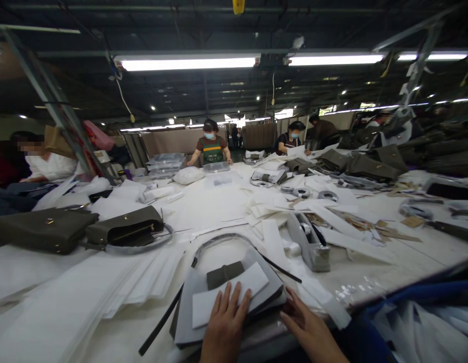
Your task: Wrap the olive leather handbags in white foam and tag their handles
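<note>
A dark olive handbag [269, 281] lies flat before me, partly covered with grey-white wrapping sheet, its wrapped handle [222, 237] arching away from me. Long dark strap ends stick out at both sides. On top of the bag rests a white foam sheet [203, 305], beside a small olive flap [224, 273]. My left hand [228, 312] lies flat on the foam sheet with fingers stretched out. By the bag's right edge is my right hand [302, 317], fingers apart and slightly bent; whether its fingertips touch the bag I cannot tell.
Two olive handbags [126, 227] sit at the left behind a stack of white sheets [116, 282]. A grey box [309, 242] with dark items stands right of the bag. Paper scraps [370, 227] litter the right side. Co-workers [213, 146] are across the table.
</note>
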Demonstrator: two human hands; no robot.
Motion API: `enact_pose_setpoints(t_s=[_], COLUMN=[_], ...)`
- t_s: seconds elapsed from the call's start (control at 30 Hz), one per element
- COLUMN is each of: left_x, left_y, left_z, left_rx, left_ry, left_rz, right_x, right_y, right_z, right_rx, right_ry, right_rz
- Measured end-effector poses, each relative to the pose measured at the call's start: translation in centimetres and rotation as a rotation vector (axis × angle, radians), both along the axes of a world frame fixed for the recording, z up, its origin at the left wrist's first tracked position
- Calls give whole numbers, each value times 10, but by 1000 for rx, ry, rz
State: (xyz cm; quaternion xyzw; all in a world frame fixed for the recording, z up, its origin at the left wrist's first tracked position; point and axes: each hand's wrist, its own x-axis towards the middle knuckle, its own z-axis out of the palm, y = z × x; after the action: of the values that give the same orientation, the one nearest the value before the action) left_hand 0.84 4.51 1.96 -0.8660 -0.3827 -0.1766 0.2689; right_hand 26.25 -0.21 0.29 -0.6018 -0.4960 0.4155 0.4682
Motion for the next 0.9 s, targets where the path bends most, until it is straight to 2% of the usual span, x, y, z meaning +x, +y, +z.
enact_pose_setpoints(t_s=[0.13, 0.2, 0.37, 0.43, 0.5, 0.7, 0.77, 0.83, 0.9], left_x=[-5, -10, -16, -16, -17, -29, -36, -43, -48], left_y=[0, -1, -4, -7, -9, -1, 4, 7, 8], left_z=[0, 0, 3, 6, 9, 13, 14, 17, 22], left_rx=[5, 5, -34, -65, -111, -136, -154, -185, -202], left_ry=[7, -9, -80, -111, -149, -298, -329, -362, -395], left_rz=[-10, -7, 25, 56, 62, 82, 88, 105, 135], right_x=[-2, -9, -44, -57, -68, -90, -88, -74, -48], right_y=[20, 25, 23, 23, 25, 39, 43, 48, 55], right_z=[24, 33, 49, 58, 69, 95, 95, 92, 86], right_rx=[-80, -105, -169, -198, -194, -132, -79, -19, 101], right_ry=[-78, -26, 537, 665, 702, 606, 554, 466, 217], right_rz=[113, 147, 50, -8, -60, -21, 70, 235, 338])
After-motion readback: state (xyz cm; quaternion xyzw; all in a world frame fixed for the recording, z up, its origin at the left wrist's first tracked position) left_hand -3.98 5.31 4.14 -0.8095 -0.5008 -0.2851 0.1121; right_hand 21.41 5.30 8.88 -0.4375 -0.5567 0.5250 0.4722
